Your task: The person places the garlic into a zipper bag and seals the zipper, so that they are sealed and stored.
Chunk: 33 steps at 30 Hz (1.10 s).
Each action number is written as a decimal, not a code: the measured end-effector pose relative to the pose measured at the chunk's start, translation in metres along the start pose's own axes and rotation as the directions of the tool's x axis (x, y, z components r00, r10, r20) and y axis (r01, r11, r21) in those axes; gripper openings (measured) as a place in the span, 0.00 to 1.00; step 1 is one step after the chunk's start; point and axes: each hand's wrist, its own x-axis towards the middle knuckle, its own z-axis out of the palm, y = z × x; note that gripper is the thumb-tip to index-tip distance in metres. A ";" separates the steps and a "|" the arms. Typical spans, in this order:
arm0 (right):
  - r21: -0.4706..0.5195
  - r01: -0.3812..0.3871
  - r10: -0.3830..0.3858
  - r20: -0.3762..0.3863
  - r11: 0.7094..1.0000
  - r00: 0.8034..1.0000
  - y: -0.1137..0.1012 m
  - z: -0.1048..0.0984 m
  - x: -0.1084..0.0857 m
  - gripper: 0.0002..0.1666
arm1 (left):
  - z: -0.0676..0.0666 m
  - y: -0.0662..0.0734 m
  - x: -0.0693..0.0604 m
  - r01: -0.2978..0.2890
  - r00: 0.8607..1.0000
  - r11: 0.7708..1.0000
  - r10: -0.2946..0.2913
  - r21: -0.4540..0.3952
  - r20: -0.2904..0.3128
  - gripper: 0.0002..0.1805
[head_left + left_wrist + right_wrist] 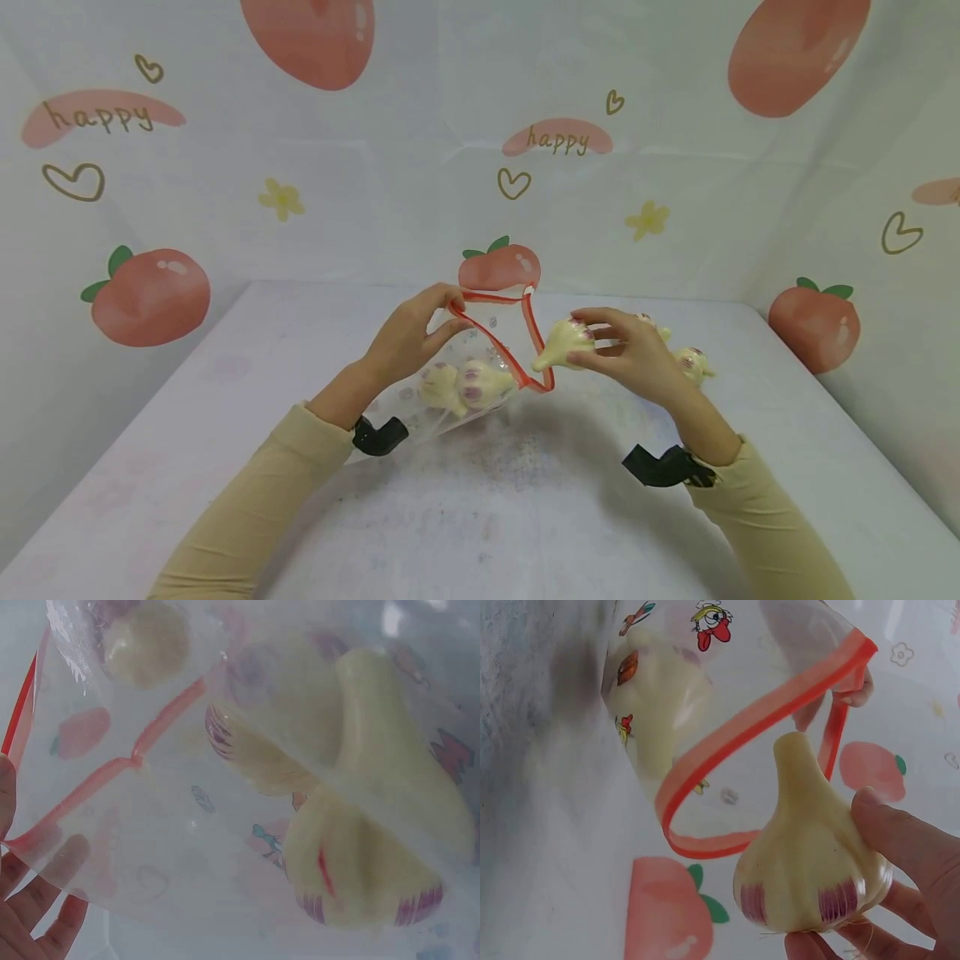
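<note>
Clear plastic bag (495, 342) with red rim, mouth facing right, pinched at its edge by left hand (412, 333), garlic bulbs (480, 383) inside; right hand (637, 358) grips another garlic bulb (564, 342) right at the mouth, stem pointing left toward the opening, root end near the fingers.

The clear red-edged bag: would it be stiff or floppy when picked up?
Probably floppy: the bag looks thin and see-through, and its red edge bends at corners. The garlic bulbs inside would likely shift and make it sag.
</note>
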 end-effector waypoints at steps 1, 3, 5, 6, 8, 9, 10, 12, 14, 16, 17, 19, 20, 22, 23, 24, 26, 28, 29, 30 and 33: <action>0.000 0.004 -0.004 -0.003 1.000 1.000 0.000 0.001 0.001 0.30 | 0.000 0.000 0.000 -0.001 1.000 1.000 0.001 -0.003 0.000 0.14; 0.009 0.006 -0.006 -0.006 1.000 1.000 0.000 0.004 0.002 0.30 | -0.001 0.001 0.001 -0.003 1.000 1.000 0.003 -0.008 -0.001 0.15; 0.014 0.003 -0.003 -0.005 1.000 1.000 0.000 0.006 0.003 0.30 | -0.001 0.001 0.002 -0.005 1.000 1.000 0.005 -0.016 -0.001 0.14; 0.018 0.001 -0.001 -0.004 1.000 1.000 0.000 0.007 0.003 0.30 | -0.001 0.002 0.002 -0.006 1.000 1.000 0.006 -0.020 0.000 0.15; 0.024 -0.001 0.001 -0.004 1.000 1.000 0.000 0.010 0.004 0.31 | -0.002 0.002 0.003 -0.008 1.000 1.000 0.008 -0.027 0.000 0.15; 0.028 -0.001 0.001 -0.002 1.000 1.000 0.000 0.011 0.004 0.31 | -0.002 0.002 0.003 -0.009 1.000 1.000 0.009 -0.029 0.001 0.15; 0.030 -0.001 0.001 0.001 1.000 1.000 0.000 0.013 0.004 0.31 | -0.002 0.002 0.004 -0.009 1.000 0.999 0.009 -0.032 0.002 0.15; 0.039 0.007 -0.007 0.006 0.999 1.000 0.000 0.016 0.005 0.31 | -0.002 0.002 0.005 -0.010 1.000 0.999 0.010 -0.031 0.001 0.15; 0.048 0.015 -0.016 0.015 0.999 1.000 0.000 0.018 0.006 0.31 | -0.002 0.003 0.005 -0.010 1.000 1.000 0.010 -0.028 0.000 0.15; 0.059 0.027 -0.029 0.024 0.998 0.999 0.000 0.021 0.007 0.31 | -0.002 0.004 0.006 -0.012 1.000 1.000 0.012 -0.029 -0.004 0.14; 0.066 0.031 -0.033 0.029 0.997 0.999 0.000 0.022 0.008 0.30 | -0.002 0.004 0.006 -0.012 1.000 0.999 0.012 -0.029 -0.005 0.14; 0.073 0.033 -0.035 0.037 0.997 0.999 0.000 0.024 0.009 0.30 | -0.002 0.005 0.007 -0.011 1.000 1.000 0.011 -0.028 -0.005 0.14; 0.075 0.033 -0.036 0.040 0.997 0.999 0.000 0.024 0.009 0.30 | -0.002 0.005 0.007 -0.011 1.000 1.000 0.011 -0.027 -0.004 0.14; 0.077 0.031 -0.035 0.045 0.997 0.998 0.000 0.026 0.009 0.30 | -0.002 0.006 0.007 -0.006 1.000 1.000 0.006 -0.024 -0.002 0.14; 0.075 0.029 -0.032 0.047 0.997 0.998 -0.001 0.026 0.009 0.30 | -0.002 0.006 0.007 -0.003 1.000 1.000 0.003 -0.024 -0.001 0.14; 0.069 0.027 -0.031 0.047 0.997 0.998 -0.002 0.027 0.010 0.30 | -0.002 0.006 0.007 -0.001 1.000 1.000 0.001 -0.023 0.000 0.15; 0.066 0.023 -0.027 0.051 0.998 0.998 -0.002 0.028 0.010 0.30 | -0.001 0.005 0.007 0.004 1.000 1.000 -0.004 -0.027 0.003 0.15; 0.059 0.019 -0.022 0.056 0.998 0.998 -0.003 0.029 0.010 0.30 | -0.001 0.005 0.007 0.007 1.000 1.000 -0.006 -0.030 0.004 0.15; 0.054 0.020 -0.023 0.058 0.998 0.998 -0.003 0.029 0.010 0.30 | -0.001 0.005 0.008 0.008 1.000 0.999 -0.008 -0.031 0.004 0.15; 0.052 0.021 -0.024 0.060 0.998 0.998 -0.003 0.030 0.010 0.30 | -0.001 0.005 0.008 0.010 1.000 0.999 -0.010 -0.031 0.003 0.15; 0.055 0.022 -0.026 0.067 0.998 0.997 -0.004 0.031 0.010 0.30 | -0.001 0.006 0.008 0.015 1.000 1.000 -0.015 -0.026 0.003 0.15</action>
